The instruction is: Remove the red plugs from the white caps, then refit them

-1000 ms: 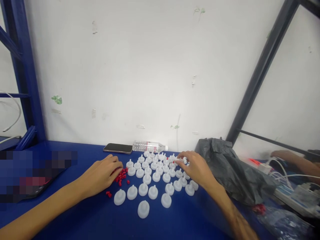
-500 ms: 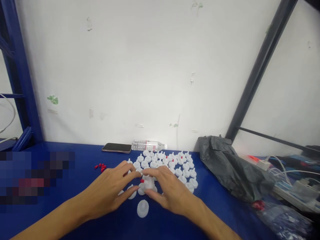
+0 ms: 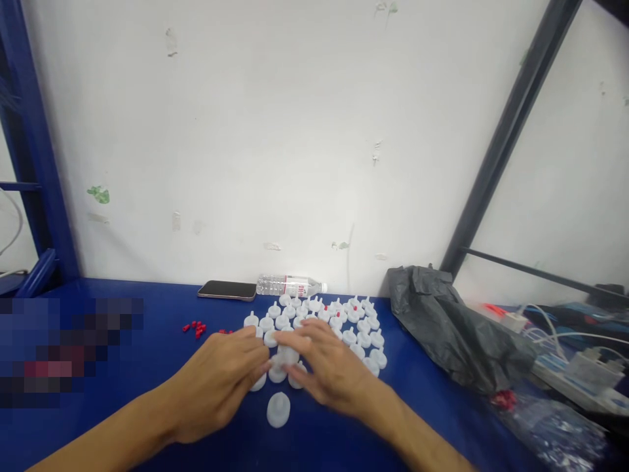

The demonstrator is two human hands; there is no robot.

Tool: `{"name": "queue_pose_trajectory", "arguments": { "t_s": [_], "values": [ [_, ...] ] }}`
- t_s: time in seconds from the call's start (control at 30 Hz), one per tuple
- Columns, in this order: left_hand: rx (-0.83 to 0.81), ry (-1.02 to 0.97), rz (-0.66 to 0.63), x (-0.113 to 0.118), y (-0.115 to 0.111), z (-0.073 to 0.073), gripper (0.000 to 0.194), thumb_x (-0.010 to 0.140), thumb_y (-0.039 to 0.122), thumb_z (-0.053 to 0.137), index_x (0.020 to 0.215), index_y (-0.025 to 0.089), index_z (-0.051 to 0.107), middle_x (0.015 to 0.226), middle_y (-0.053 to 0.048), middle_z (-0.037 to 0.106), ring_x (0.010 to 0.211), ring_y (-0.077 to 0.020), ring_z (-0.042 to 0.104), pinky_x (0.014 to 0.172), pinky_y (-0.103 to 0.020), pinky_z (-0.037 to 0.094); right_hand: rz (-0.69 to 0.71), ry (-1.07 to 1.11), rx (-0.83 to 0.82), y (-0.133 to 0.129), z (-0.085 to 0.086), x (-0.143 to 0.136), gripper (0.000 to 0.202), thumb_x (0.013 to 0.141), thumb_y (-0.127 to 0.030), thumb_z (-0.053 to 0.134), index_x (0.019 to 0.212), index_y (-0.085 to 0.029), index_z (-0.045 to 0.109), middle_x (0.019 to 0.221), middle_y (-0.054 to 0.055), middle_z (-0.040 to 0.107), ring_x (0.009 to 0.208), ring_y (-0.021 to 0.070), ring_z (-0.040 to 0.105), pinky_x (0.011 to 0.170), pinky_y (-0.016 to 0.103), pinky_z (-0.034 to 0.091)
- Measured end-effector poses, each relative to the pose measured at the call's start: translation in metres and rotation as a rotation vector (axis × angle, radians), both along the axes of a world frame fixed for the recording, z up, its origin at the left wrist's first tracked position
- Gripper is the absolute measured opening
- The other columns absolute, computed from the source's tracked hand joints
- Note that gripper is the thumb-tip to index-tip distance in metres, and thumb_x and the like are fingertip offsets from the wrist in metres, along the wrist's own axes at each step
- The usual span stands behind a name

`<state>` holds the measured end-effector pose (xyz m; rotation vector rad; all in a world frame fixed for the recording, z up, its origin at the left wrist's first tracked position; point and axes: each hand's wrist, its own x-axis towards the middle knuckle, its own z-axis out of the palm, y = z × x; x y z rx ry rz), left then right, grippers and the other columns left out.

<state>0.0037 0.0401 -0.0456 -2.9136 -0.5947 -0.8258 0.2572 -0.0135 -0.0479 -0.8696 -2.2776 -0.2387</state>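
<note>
White plastic caps with thin pointed spouts [image 3: 349, 335] stand upright in a cluster on the blue table. My left hand [image 3: 223, 377] is closed, thumb and fingertips together, at the near left edge of the cluster; whatever it pinches is hidden. Between the thumb and fingers of my right hand [image 3: 334, 367] is a blurred white spouted cap [image 3: 288, 356], tilted, above other caps. A single white cap [image 3: 278, 410] lies nearer to me, below both hands. Small red pieces [image 3: 198, 329] are scattered left of my left hand, and a few red bits show among the caps.
A phone [image 3: 227, 290] and a clear water bottle [image 3: 291, 285] lie along the wall. On the right are a black plastic bag [image 3: 457, 328], a power strip with cables [image 3: 580, 377] and a clear plastic bag [image 3: 555, 432]. Metal posts stand at both sides.
My left thumb and fingers, apart before, have come together. The red piece that showed beside the cap in my right hand is no longer visible. The view has shifted slightly.
</note>
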Motion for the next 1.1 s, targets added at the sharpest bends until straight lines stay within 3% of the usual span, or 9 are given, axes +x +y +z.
{"name": "queue_pose_trajectory", "arguments": {
  "t_s": [0.07, 0.17, 0.27, 0.4, 0.5, 0.73, 0.83, 1.0, 1.1],
  "values": [
    [-0.041, -0.056, 0.014, -0.008, 0.006, 0.008, 0.037, 0.106, 0.025, 0.027, 0.074, 0.024, 0.046, 0.07, -0.001, 0.057, 0.068, -0.0191, 0.051, 0.065, -0.036, 0.04, -0.162, 0.052, 0.083, 0.008, 0.005, 0.025, 0.047, 0.103, -0.028, 0.056, 0.149, -0.03, 0.045, 0.125, 0.007, 0.07, 0.116, 0.0234, 0.066, 0.107, 0.044, 0.053],
    [-0.034, -0.069, 0.176, -0.02, 0.023, 0.015, 0.04, 0.108, 0.03, 0.028, 0.073, 0.023, 0.048, 0.07, -0.001, 0.055, 0.07, -0.0198, 0.048, 0.069, -0.037, 0.038, -0.397, 0.152, 0.087, 0.016, 0.016, 0.066, 0.025, 0.103, -0.027, 0.052, 0.124, -0.025, 0.066, 0.122, 0.007, 0.072, 0.119, 0.0241, 0.065, 0.107, 0.043, 0.051],
    [-0.087, -0.011, 0.312, -0.026, 0.041, 0.013, 0.038, 0.108, 0.037, 0.032, 0.084, 0.022, 0.058, 0.083, -0.003, 0.061, 0.085, -0.0219, 0.054, 0.074, -0.037, 0.04, -0.561, 0.209, 0.02, 0.021, 0.022, 0.091, 0.019, 0.102, -0.03, 0.052, 0.107, -0.021, 0.068, 0.114, 0.008, 0.073, 0.108, 0.0242, 0.068, 0.098, 0.04, 0.053],
    [-0.191, 0.086, 0.333, -0.027, 0.052, 0.004, 0.038, 0.107, 0.037, 0.034, 0.094, 0.021, 0.065, 0.102, -0.005, 0.062, 0.098, -0.023, 0.058, 0.078, -0.036, 0.045, -0.729, 0.115, -0.126, 0.026, 0.019, 0.097, 0.021, 0.1, -0.033, 0.054, 0.097, -0.02, 0.071, 0.106, 0.008, 0.073, 0.103, 0.0246, 0.067, 0.097, 0.038, 0.049],
    [-0.219, 0.111, 0.348, -0.026, 0.054, 0.001, 0.039, 0.107, 0.035, 0.033, 0.097, 0.021, 0.068, 0.106, -0.006, 0.061, 0.096, -0.0226, 0.061, 0.079, -0.036, 0.047, -0.797, 0.061, -0.176, 0.028, 0.015, 0.098, 0.02, 0.096, -0.03, 0.059, 0.09, -0.019, 0.075, 0.094, 0.008, 0.074, 0.096, 0.0268, 0.066, 0.094, 0.041, 0.045],
    [-0.197, 0.103, 0.347, -0.029, 0.059, -0.003, 0.034, 0.104, 0.037, 0.038, 0.11, 0.025, 0.07, 0.11, -0.007, 0.068, 0.104, -0.0259, 0.063, 0.086, -0.039, 0.049, -0.857, -0.027, -0.303, 0.028, 0.014, 0.1, 0.016, 0.092, -0.026, 0.062, 0.087, -0.021, 0.076, 0.078, 0.003, 0.078, 0.081, 0.0222, 0.07, 0.085, 0.036, 0.044],
    [-0.184, 0.084, 0.337, -0.031, 0.062, -0.004, 0.032, 0.103, 0.035, 0.041, 0.11, 0.024, 0.071, 0.109, -0.007, 0.07, 0.103, -0.026, 0.064, 0.089, -0.04, 0.049, -0.867, -0.052, -0.31, 0.027, 0.014, 0.099, 0.019, 0.095, -0.029, 0.059, 0.092, -0.021, 0.076, 0.083, 0.004, 0.079, 0.083, 0.0232, 0.071, 0.085, 0.035, 0.045],
    [-0.208, 0.136, 0.337, -0.031, 0.063, -0.005, 0.032, 0.102, 0.033, 0.041, 0.108, 0.023, 0.071, 0.104, -0.009, 0.07, 0.1, -0.0268, 0.062, 0.088, -0.041, 0.047, -0.87, -0.085, -0.266, 0.026, 0.013, 0.1, 0.037, 0.106, -0.037, 0.044, 0.115, -0.018, 0.074, 0.107, 0.013, 0.077, 0.107, 0.0277, 0.067, 0.094, 0.037, 0.044],
    [-0.236, 0.192, 0.34, -0.03, 0.062, -0.005, 0.033, 0.103, 0.032, 0.038, 0.105, 0.023, 0.07, 0.1, -0.008, 0.069, 0.098, -0.027, 0.06, 0.085, -0.041, 0.046, -0.832, -0.128, -0.295, 0.027, 0.004, 0.101, 0.042, 0.109, -0.037, 0.038, 0.11, -0.021, 0.076, 0.102, 0.012, 0.078, 0.103, 0.0266, 0.07, 0.091, 0.036, 0.047]
  ]
}}
